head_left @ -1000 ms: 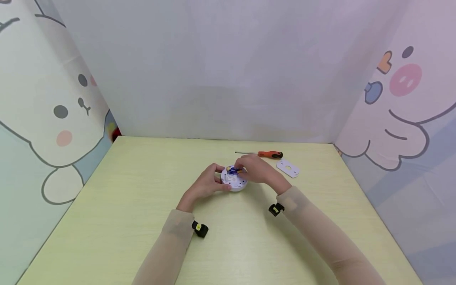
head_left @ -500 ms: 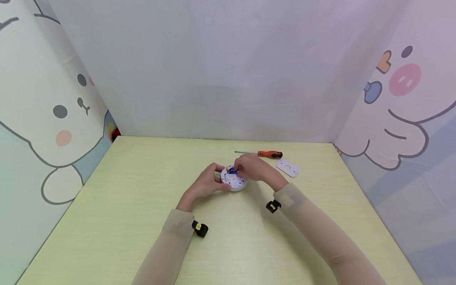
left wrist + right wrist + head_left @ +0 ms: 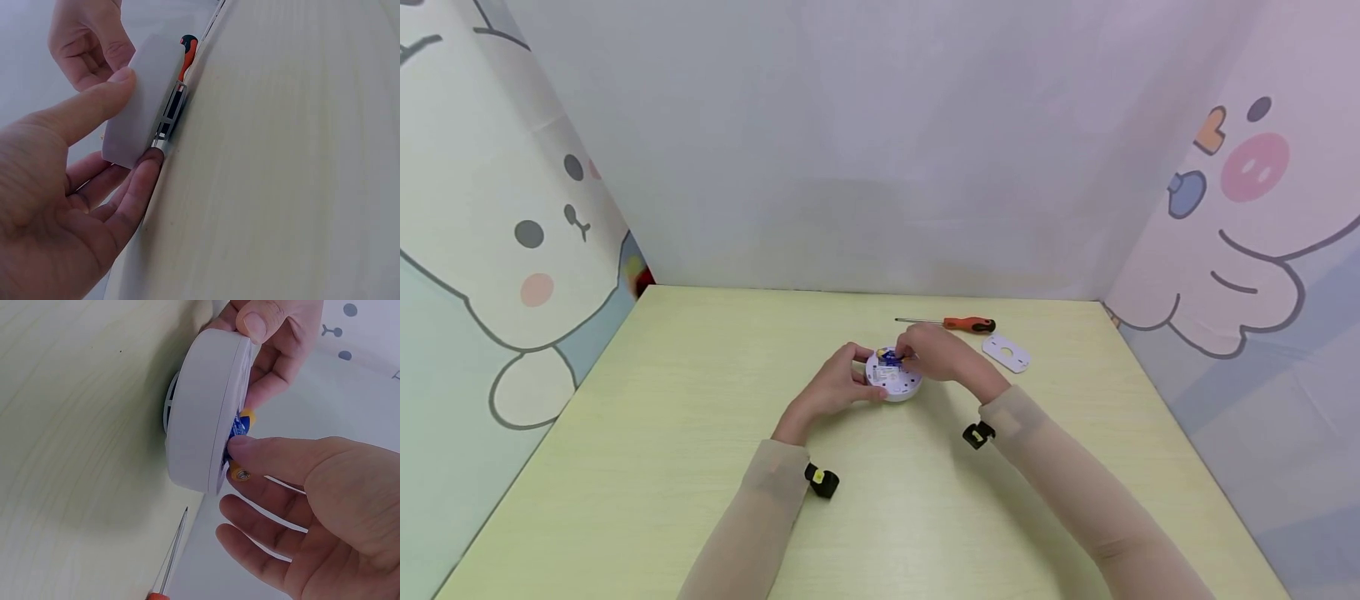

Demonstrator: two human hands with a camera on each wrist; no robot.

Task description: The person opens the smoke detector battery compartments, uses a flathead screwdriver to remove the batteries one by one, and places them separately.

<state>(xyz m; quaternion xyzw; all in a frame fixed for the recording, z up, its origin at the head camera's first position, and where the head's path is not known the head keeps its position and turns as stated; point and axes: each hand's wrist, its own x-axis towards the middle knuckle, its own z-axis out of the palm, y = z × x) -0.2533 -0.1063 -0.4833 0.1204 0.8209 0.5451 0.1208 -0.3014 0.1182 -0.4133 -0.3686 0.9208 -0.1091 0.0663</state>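
A white round device [image 3: 892,379] lies face down near the middle of the pale green bench [image 3: 625,467], its open back up. The left hand [image 3: 835,385] holds its near-left rim, thumb and fingers curled round the edge. The right hand [image 3: 936,354] reaches in from the far right, its grip pinched narrow on a blue-and-yellow battery [image 3: 239,428] seated in the back. An orange-handled screwdriver [image 3: 951,323] and a white plate [image 3: 1006,352] lie just beyond.
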